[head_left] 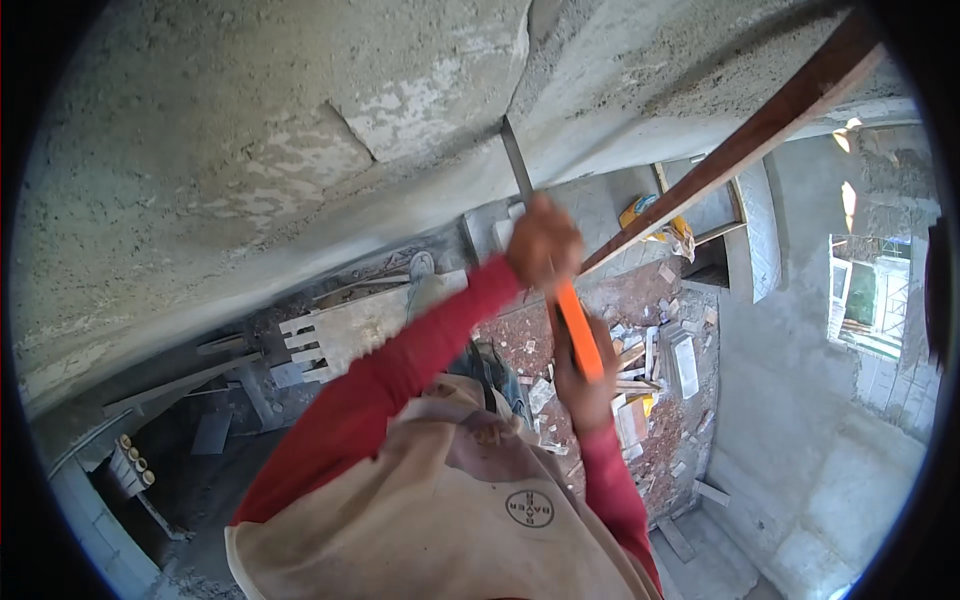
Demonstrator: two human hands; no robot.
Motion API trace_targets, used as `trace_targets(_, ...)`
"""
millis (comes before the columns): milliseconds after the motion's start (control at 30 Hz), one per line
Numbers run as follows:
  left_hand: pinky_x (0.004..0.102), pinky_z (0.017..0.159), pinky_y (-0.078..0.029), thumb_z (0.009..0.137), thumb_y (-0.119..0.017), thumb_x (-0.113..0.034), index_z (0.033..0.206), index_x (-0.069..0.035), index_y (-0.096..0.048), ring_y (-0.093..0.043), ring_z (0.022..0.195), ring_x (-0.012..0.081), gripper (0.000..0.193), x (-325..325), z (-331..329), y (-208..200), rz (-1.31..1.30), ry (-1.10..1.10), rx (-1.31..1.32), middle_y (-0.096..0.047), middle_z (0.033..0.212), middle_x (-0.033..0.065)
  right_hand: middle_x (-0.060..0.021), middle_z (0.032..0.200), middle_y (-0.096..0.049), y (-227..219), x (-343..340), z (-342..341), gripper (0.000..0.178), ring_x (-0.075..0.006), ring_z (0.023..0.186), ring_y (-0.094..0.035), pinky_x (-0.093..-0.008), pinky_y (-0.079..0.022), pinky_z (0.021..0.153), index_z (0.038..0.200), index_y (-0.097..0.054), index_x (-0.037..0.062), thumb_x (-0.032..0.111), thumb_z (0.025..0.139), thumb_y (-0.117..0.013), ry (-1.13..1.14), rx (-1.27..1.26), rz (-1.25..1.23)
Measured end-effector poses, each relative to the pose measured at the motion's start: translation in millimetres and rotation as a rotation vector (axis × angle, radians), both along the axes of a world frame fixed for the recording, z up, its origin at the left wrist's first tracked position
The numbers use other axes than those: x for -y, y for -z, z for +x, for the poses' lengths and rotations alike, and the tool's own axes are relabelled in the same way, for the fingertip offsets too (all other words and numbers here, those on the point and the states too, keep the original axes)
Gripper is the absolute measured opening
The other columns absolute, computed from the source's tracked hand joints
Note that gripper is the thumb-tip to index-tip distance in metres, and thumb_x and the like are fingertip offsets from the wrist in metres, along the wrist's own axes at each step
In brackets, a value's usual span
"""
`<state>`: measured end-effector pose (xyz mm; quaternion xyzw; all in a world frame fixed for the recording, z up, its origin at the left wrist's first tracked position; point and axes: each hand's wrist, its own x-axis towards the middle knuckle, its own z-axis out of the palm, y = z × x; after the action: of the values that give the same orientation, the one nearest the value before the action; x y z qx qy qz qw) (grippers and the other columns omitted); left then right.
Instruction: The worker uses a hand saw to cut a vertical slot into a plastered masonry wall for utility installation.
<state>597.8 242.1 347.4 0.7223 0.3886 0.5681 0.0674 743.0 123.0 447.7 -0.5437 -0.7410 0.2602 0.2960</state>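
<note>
A long tool with a flat grey metal blade (518, 162) and an orange-and-black handle (578, 332) runs from my body up to the wall. The blade's far end meets a groove in the rough cement wall (270, 150). Closed around the tool's middle is my left hand (545, 245), which hides where blade and handle join. Lower down, my right hand (585, 385) grips the handle's near end, its fingers partly covered by the orange part. Both hands are slightly blurred, and the tool's exact kind is unclear.
A wooden pole (740, 140) slants past my hands on the right. Far below are scattered rubble (630, 345), a pale board (350, 320), a yellow bag (645, 215) and a foot (421, 266). A window (868, 295) opens in the right wall.
</note>
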Motion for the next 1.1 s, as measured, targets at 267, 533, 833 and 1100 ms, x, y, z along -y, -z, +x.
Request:
trace_targets(267,0.0400,0.063,-0.034,0.069,-0.058,-0.016,0.059,-0.016,-0.050,-0.048,0.058,0.0217,0.013,49,17,-38,-0.004,0.020,0.119,-0.048,0.061,0.0006,-0.0199,0.101,-0.068,-43,41,19,0.028,-0.0379,0.086,-0.071,-0.0375,-0.056,0.068,0.117,-0.062,-0.0004,0.001,0.089,-0.065,0.005,-0.016,-0.132)
trace_targets(533,0.0427,0.062,-0.035,0.083,-0.052,-0.030,0.056,-0.012,-0.043,-0.045,0.057,0.0303,0.034,-56,-42,-1,0.022,0.107,0.014,-0.040,0.057,0.0069,-0.0227,0.088,-0.065,10,-49,-35,0.022,-0.0438,0.075,-0.066,-0.0424,-0.052,0.059,0.111,-0.061,-0.0008,0.007,0.090,-0.065,0.073,-0.122,-0.047)
trace_targets(833,0.0404,0.065,-0.035,0.082,-0.052,-0.019,0.058,-0.014,-0.047,-0.043,0.056,0.0225,0.025,61,27,-56,-0.098,0.132,0.122,-0.038,0.058,0.0038,-0.0172,0.096,-0.070,-46,44,27,0.028,-0.0378,0.082,-0.071,-0.0388,-0.056,0.067,0.117,-0.062,0.0008,0.003,0.089,-0.067,0.020,0.038,-0.083)
trace_targets(1100,0.0397,0.063,-0.036,0.073,-0.059,-0.022,0.060,-0.015,-0.050,-0.047,0.055,0.0261,0.018,-41,-48,0,-0.126,0.096,-0.013,-0.047,0.058,0.0046,-0.0201,0.101,-0.067,11,-40,-26,0.023,-0.0400,0.078,-0.068,-0.0384,-0.053,0.061,0.111,-0.062,-0.0001,0.003,0.088,-0.066,0.029,-0.088,-0.098)
